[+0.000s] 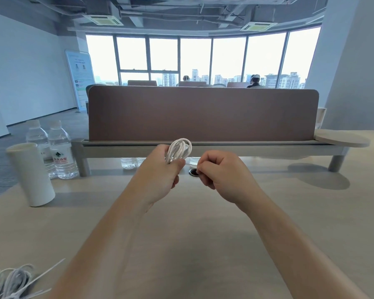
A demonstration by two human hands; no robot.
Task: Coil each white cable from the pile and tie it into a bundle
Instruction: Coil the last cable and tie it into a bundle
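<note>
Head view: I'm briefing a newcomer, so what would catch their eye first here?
The two hands at centre: the left hand grips a coiled white cable held above the desk, while the right hand is closed in a pinch beside it. Next, the cable pile at bottom left, and the bottles and white cup at left.

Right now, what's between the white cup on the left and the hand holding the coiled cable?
In the head view, two water bottles stand just beyond the white cup; from them to the left hand gripping the coiled cable, only bare desk.
</note>
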